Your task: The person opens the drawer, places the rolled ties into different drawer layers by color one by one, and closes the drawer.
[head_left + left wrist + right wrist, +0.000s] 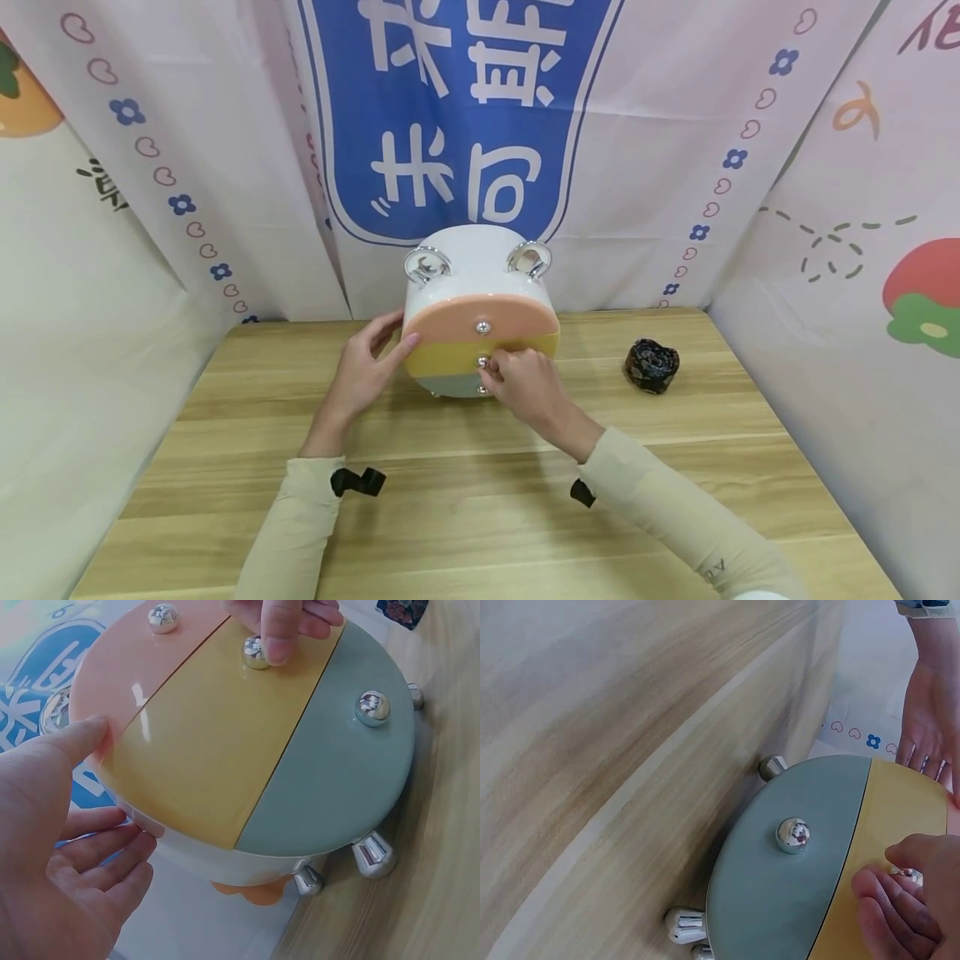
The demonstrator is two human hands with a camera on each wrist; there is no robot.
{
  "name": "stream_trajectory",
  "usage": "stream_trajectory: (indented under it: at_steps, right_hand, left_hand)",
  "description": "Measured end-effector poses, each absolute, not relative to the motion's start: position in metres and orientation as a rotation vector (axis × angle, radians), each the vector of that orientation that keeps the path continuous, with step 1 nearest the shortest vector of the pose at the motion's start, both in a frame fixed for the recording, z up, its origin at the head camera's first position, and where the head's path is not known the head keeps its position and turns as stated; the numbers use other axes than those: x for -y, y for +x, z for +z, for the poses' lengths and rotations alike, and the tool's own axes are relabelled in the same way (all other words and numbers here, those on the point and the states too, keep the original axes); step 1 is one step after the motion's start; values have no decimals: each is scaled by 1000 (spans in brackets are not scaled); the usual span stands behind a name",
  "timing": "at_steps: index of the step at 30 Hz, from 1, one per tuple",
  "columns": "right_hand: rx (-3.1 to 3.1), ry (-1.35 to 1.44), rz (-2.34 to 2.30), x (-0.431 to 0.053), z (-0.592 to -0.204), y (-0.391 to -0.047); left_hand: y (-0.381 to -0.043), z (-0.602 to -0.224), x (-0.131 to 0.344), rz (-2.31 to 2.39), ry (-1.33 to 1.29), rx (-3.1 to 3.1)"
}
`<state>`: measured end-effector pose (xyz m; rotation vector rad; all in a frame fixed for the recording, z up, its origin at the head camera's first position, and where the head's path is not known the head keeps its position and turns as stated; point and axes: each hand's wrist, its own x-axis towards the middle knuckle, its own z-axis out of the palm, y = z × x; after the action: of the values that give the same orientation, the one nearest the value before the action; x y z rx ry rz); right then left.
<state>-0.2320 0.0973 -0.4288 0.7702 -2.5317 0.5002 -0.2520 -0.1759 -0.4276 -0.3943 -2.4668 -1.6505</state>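
one small rounded glossy white cabinet [480, 271] with a pink, yellow and grey-green striped front [450, 352], standing near the far edge of the pale wood-grain table [465, 517]. pinching narrowly, with the thumb and fingers of the right hand [528, 383], the round shiny silver knob [482, 362] on the flat yellow middle panel [195, 750]. resting lightly with the left hand [360, 367], fingers loose at the cabinet's side, thumb on the front's rim. probably best to pull straight and evenly, without twisting, and to press the left hand closer to keep the stubby silver feet [373, 855] from sliding.
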Motion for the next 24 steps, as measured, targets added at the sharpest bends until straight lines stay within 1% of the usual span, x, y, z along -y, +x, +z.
stream_trajectory:
  at_steps: [6, 14, 24]
  right_hand:
    - [2640, 748, 596, -98, -439, -229]
    - [2775, 640, 564, -98, -460, -230]
    - [2778, 613, 547, -92, -478, -236]
  left_hand:
    - [-252, -432, 176, -1685, -373, 2447]
    - [-253, -447, 176, -1735, -339, 2459]
    - [-249, -456, 174, -1756, -293, 2461]
